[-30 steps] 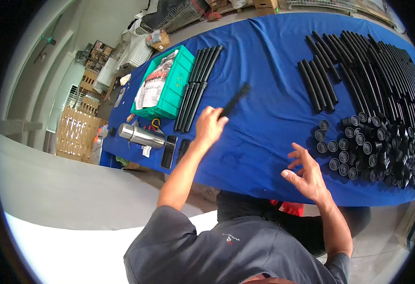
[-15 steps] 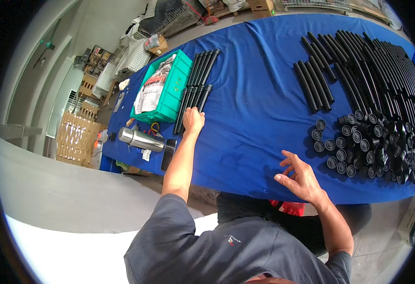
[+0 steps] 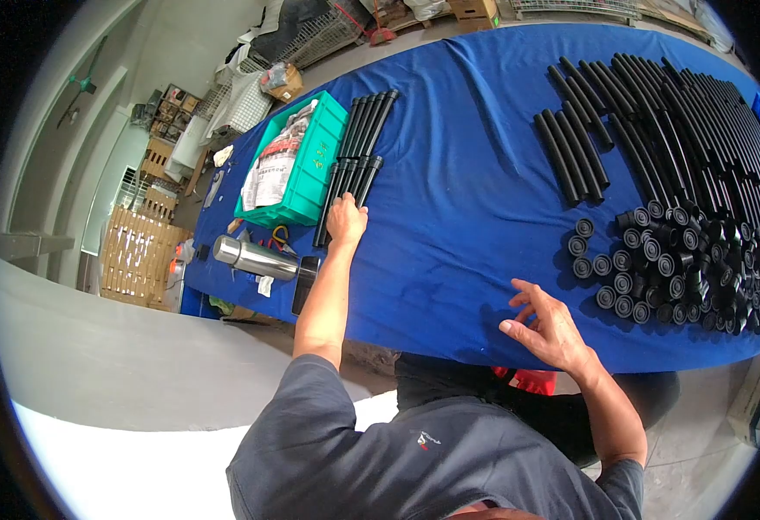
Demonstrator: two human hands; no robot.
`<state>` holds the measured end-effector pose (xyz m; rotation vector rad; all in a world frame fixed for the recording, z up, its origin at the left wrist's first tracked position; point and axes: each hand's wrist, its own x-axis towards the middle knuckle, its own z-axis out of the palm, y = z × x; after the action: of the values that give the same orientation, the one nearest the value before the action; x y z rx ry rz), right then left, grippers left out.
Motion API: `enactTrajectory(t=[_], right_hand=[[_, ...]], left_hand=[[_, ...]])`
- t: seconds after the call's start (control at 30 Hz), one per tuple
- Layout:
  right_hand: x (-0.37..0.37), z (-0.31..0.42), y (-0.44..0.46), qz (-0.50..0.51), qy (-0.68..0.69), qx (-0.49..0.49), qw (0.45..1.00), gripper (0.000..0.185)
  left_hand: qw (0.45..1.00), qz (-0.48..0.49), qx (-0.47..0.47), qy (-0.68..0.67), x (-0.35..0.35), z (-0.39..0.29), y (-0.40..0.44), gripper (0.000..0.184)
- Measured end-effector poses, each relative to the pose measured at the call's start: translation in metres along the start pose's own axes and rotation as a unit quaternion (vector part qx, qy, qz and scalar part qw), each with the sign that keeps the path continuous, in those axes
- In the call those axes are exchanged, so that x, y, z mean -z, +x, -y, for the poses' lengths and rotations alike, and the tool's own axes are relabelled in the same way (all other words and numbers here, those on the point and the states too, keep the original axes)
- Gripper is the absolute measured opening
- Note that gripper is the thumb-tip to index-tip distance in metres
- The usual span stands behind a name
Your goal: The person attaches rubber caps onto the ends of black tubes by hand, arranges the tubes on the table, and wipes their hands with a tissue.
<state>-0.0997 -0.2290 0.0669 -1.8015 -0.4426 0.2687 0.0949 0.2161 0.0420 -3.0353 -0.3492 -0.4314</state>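
My left hand (image 3: 346, 219) is closed over the near end of a black tube (image 3: 368, 180), at the right side of a near row of such tubes. The row lies on the blue cloth beside the green crate, and my fingers partly hide its lower ends. Further back, a second row of black tubes (image 3: 373, 123) lines up with it, the ends meeting or overlapping. My right hand (image 3: 549, 328) is at the front edge of the table with nothing in it, fingers apart and slightly curled.
A green crate (image 3: 322, 165) holds newspaper (image 3: 274, 165). Near it lie a steel flask (image 3: 258, 258), scissors (image 3: 281, 236) and a dark flat object (image 3: 306, 282). Many black tubes (image 3: 649, 113) and round black caps (image 3: 623, 284) cover the right side of the blue cloth (image 3: 458, 173).
My left hand has shifted slightly left, and the rightmost near tube sits closer to its neighbours. My right hand has hardly moved.
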Motion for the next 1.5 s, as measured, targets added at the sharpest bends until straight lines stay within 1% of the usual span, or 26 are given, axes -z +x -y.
enactTrajectory(t=[0.1, 0.2, 0.23, 0.27, 0.3, 0.4, 0.43, 0.53, 0.63, 0.67, 0.7, 0.73, 0.77, 0.8, 0.87, 0.93, 1.0, 1.07, 1.17, 1.27, 1.3, 1.37, 1.4, 1.43, 1.5], right_hand=[[-0.001, -0.003, 0.0, 0.001, -0.002, 0.011, 1.0, 0.069], [-0.001, 0.0, -0.001, 0.003, -0.002, 0.002, 1.0, 0.068], [-0.001, 0.0, -0.001, 0.005, -0.007, 0.008, 1.0, 0.068], [-0.002, -0.001, -0.001, 0.005, -0.013, 0.011, 1.0, 0.068], [-0.001, -0.002, -0.002, -0.001, -0.02, 0.01, 1.0, 0.068], [-0.001, -0.004, -0.004, -0.007, -0.026, 0.029, 0.999, 0.068], [-0.002, -0.008, -0.004, -0.008, -0.043, 0.049, 0.998, 0.068], [-0.002, -0.009, -0.005, -0.001, -0.053, 0.053, 0.997, 0.066], [-0.003, -0.009, -0.007, 0.014, -0.067, 0.05, 0.996, 0.057], [-0.003, -0.009, -0.008, 0.016, -0.069, 0.049, 0.996, 0.054], [-0.004, -0.01, -0.008, 0.038, -0.076, 0.045, 0.995, 0.052], [-0.003, -0.011, -0.007, 0.062, -0.084, 0.041, 0.994, 0.049], [-0.002, -0.013, -0.007, 0.085, -0.093, 0.039, 0.991, 0.048], [-0.004, -0.018, -0.008, 0.084, -0.102, 0.048, 0.99, 0.047], [-0.01, -0.028, -0.008, 0.086, -0.122, 0.067, 0.986, 0.047], [-0.009, -0.027, -0.009, 0.103, -0.135, 0.061, 0.983, 0.047], [-0.009, -0.026, -0.008, 0.115, -0.156, 0.062, 0.979, 0.045], [-0.007, -0.026, -0.01, 0.118, -0.183, 0.064, 0.974, 0.042], [-0.01, -0.03, -0.009, 0.109, -0.168, 0.07, 0.977, 0.046], [-0.01, -0.029, -0.007, 0.126, -0.188, 0.049, 0.973, 0.047], [-0.01, -0.031, -0.007, 0.117, -0.187, 0.058, 0.974, 0.047], [-0.014, -0.037, -0.007, 0.1, -0.181, 0.076, 0.975, 0.047], [-0.011, -0.035, -0.008, 0.105, -0.183, 0.07, 0.975, 0.048], [-0.01, -0.032, -0.008, 0.111, -0.182, 0.065, 0.975, 0.048], [-0.009, -0.031, -0.009, 0.116, -0.183, 0.061, 0.974, 0.048]], left_hand=[[1.0, 0.0, -0.003, -0.001, -0.001, 0.0, 0.001, 0.038], [1.0, 0.014, -0.003, 0.001, 0.004, -0.001, 0.001, 0.04], [1.0, 0.001, -0.004, 0.007, 0.001, 0.001, 0.001, 0.043], [1.0, 0.008, 0.001, 0.009, 0.001, 0.002, 0.002, 0.046], [1.0, 0.01, -0.002, 0.007, 0.004, 0.002, 0.001, 0.045], [0.999, 0.001, -0.036, -0.005, 0.007, 0.005, -0.001, 0.045], [0.999, -0.006, -0.039, 0.0, 0.009, 0.002, -0.002, 0.046], [0.999, -0.035, -0.038, -0.012, 0.02, -0.019, -0.005, 0.048], [0.993, -0.049, -0.097, -0.052, 0.022, -0.045, -0.003, 0.046], [0.989, -0.052, -0.118, -0.071, 0.021, -0.055, -0.002, 0.045], [0.988, -0.033, -0.12, -0.089, 0.034, -0.08, -0.009, 0.043], [0.975, -0.066, -0.175, -0.123, 0.032, -0.096, -0.013, 0.039], [0.965, -0.034, -0.198, -0.17, 0.03, -0.114, -0.017, 0.037], [0.951, -0.002, -0.219, -0.216, 0.033, -0.135, -0.025, 0.036], [0.909, 0.057, -0.286, -0.298, 0.056, -0.188, -0.055, 0.032], [0.858, 0.109, -0.342, -0.366, 0.065, -0.23, -0.08, 0.028], [0.815, 0.113, -0.411, -0.392, 0.075, -0.264, -0.098, 0.026], [0.781, 0.119, -0.45, -0.415, 0.076, -0.293, -0.104, 0.022], [0.768, 0.122, -0.483, -0.402, 0.083, -0.335, -0.099, 0.023], [0.762, 0.143, -0.477, -0.413, 0.081, -0.374, -0.091, 0.022], [0.757, 0.151, -0.491, -0.404, 0.079, -0.385, -0.088, 0.024], [0.751, 0.16, -0.519, -0.374, 0.074, -0.404, -0.086, 0.026], [0.749, 0.165, -0.532, -0.359, 0.071, -0.411, -0.086, 0.027], [0.756, 0.169, -0.543, -0.323, 0.068, -0.417, -0.087, 0.034], [0.75, 0.161, -0.577, -0.28, 0.059, -0.427, -0.087, 0.037]])
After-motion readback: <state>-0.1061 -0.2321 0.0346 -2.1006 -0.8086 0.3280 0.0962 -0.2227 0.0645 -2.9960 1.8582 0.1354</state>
